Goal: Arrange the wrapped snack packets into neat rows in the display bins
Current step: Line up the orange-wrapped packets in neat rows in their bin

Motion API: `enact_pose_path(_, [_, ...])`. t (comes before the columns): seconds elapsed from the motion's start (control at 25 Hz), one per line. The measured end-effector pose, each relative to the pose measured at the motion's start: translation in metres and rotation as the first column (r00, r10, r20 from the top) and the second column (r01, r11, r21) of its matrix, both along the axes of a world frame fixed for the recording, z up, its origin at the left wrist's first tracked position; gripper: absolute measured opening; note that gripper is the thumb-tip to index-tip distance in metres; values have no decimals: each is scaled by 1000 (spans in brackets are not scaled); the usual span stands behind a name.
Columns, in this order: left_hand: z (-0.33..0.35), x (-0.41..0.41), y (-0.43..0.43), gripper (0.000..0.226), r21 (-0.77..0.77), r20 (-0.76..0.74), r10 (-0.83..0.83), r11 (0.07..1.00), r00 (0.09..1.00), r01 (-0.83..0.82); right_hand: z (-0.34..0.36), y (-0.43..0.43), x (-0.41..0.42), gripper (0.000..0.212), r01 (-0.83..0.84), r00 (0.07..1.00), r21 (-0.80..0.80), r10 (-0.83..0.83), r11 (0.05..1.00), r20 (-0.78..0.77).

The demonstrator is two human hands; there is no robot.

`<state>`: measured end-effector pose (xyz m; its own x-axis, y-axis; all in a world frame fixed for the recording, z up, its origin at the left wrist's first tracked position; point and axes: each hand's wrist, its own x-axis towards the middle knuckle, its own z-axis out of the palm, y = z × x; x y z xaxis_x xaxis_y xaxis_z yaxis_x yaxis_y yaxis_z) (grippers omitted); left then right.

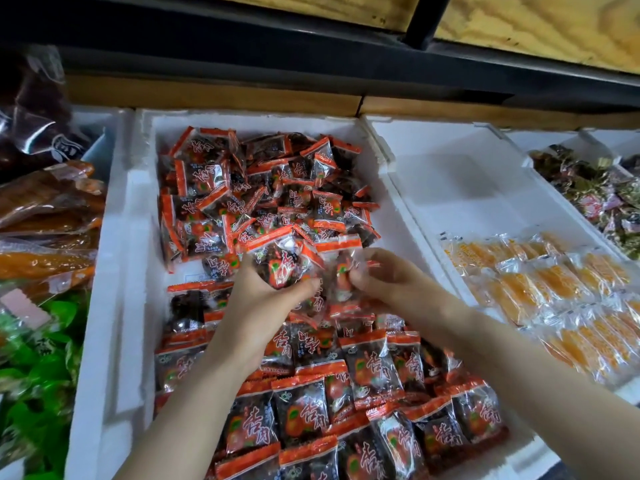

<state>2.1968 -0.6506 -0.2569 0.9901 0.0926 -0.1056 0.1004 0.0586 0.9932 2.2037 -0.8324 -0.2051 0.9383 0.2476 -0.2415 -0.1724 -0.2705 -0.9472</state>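
Now the left hand (266,303) grips a packet bunch (282,261) and the right hand (391,282) pinches one packet (342,284) over the bin (114,271); slick wrappers could slip, scattering onto finished rows (363,375).

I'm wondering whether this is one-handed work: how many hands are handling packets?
2: left hand grips red packets over the white bin; right hand pinches another beside it. None seems hidden.

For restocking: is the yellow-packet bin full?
Partly full: yellow packets cover the near part of the white bin; its far floor shows bare.
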Motion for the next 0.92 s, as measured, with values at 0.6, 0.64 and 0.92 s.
enact_pose_path(0.6, [-5,8,2,50,-14,30,17,1000,999,-16,-40,-47,73,66,134,845,-991,524,-13,107])
enact_pose_path(0.64, [-5,7,2,46,-15,29,20,1000,999,-20,-41,-48,74,65,81,841,-997,538,-15,60])
enact_pose_path(0.92, [4,3,0,43,-143,29,37,989,999,-32,-16,-9,49,46,26,880,-667,299,745,369])
